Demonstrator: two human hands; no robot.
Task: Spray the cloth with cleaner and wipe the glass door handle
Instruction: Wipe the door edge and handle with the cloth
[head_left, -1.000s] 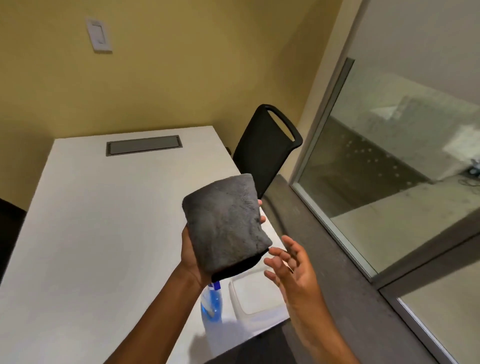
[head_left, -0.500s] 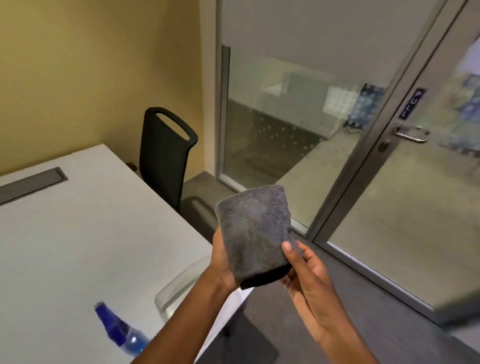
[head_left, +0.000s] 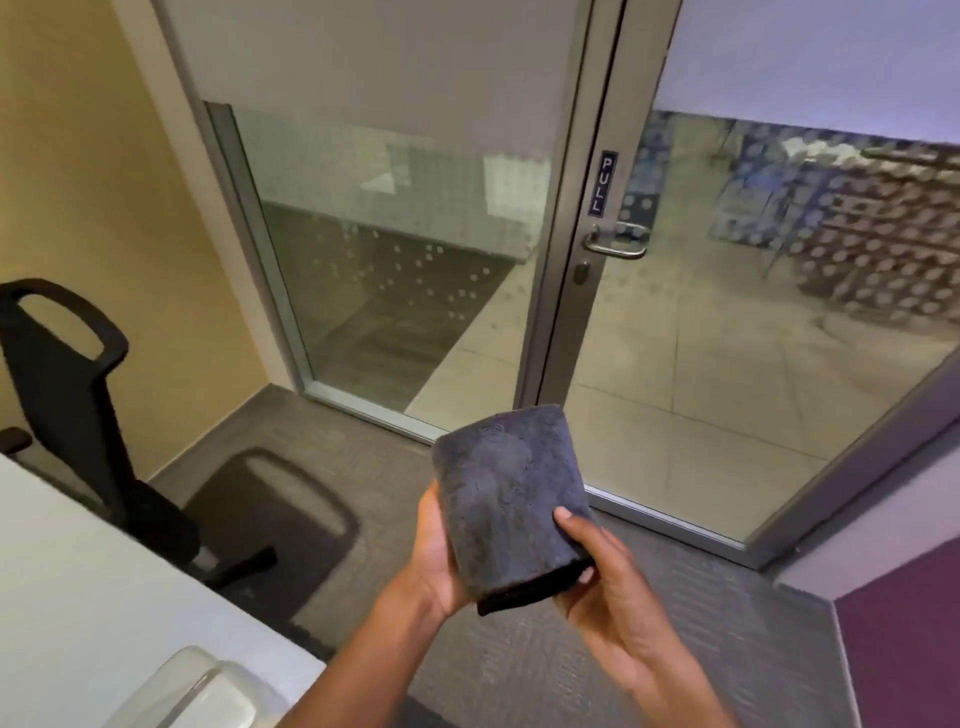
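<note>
Cloth (head_left: 511, 499), folded and grey, sits between your hands, below and well short of the door handle (head_left: 618, 243). Your left hand (head_left: 434, 551) cups it from beneath, fingers hidden behind it; your right hand (head_left: 605, 571) pinches its lower right corner, thumb on top. Left of the handle, a black chair (head_left: 67, 395) stands beside the white worktop (head_left: 104, 587).

A single wide-angle view comes from the person's head, looking forward and steeply down, so the door frame and walls bow outward toward the edges. It faces the glass door (head_left: 727, 364) and its handle (head_left: 618, 244), which sit well ahead in the upper middle, while the cloth (head_left: 511, 499) held in both hands fills the near lower centre. A white table (head_left: 104, 597) and a black chair (head_left: 67, 374) lie at the left edge.
</note>
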